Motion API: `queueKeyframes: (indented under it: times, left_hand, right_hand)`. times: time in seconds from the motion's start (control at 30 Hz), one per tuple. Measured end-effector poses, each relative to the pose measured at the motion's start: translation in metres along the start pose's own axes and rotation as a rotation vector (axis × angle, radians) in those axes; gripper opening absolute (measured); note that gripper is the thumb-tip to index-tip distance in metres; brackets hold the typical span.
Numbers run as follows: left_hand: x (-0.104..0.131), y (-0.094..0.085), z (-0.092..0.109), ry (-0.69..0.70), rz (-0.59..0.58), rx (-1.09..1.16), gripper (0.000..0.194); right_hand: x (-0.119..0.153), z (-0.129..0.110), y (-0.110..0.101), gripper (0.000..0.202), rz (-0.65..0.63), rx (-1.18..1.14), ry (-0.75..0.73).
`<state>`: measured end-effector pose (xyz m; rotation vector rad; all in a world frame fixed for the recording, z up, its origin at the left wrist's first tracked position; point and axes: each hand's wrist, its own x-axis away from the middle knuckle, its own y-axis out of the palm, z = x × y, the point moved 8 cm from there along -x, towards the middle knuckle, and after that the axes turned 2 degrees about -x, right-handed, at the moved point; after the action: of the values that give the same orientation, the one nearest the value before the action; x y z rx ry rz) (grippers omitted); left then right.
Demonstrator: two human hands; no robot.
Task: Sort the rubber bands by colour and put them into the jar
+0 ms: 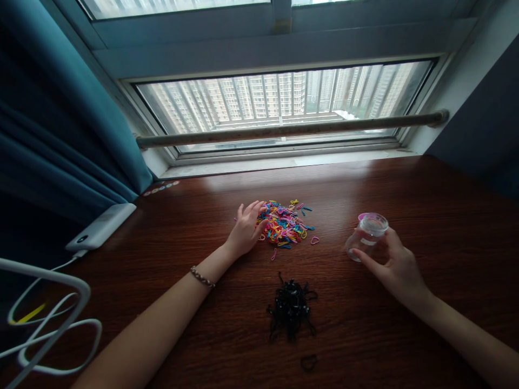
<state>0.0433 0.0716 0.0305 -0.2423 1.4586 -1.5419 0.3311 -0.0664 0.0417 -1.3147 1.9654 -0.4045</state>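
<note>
A loose pile of small multicoloured rubber bands point(284, 224) lies on the brown wooden table. My left hand point(247, 227) rests at the pile's left edge, its fingers apart and touching the bands. Thumb and fingers of my right hand point(399, 270) are wrapped round a clear jar point(367, 237), which looks empty and is slightly tilted. A pink round piece point(363, 216) shows just behind the jar's rim. Nearer to me lies a heap of black bands point(292, 308), with one black band point(308, 362) apart from it.
A white power bank point(101, 229) with a white cable lies at the left by the blue curtain point(73, 108). White tubing point(60, 275) curves at the lower left. Behind the table point(194, 200) are a window and a horizontal rail point(284, 131).
</note>
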Motion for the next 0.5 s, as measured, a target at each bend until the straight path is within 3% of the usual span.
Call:
queueKeyframes:
  times: [0.23,0.5]
  left_hand:
    - [0.003,-0.016,-0.015,-0.151,0.172,0.127,0.044]
    - [0.003,-0.018,-0.028,-0.258,0.218,0.198,0.038]
  right_hand:
    - [0.002,0.004,0.002,0.052,-0.005,-0.018,0.017]
    - [0.003,0.008,0.008,0.053,-0.032,-0.054,0.032]
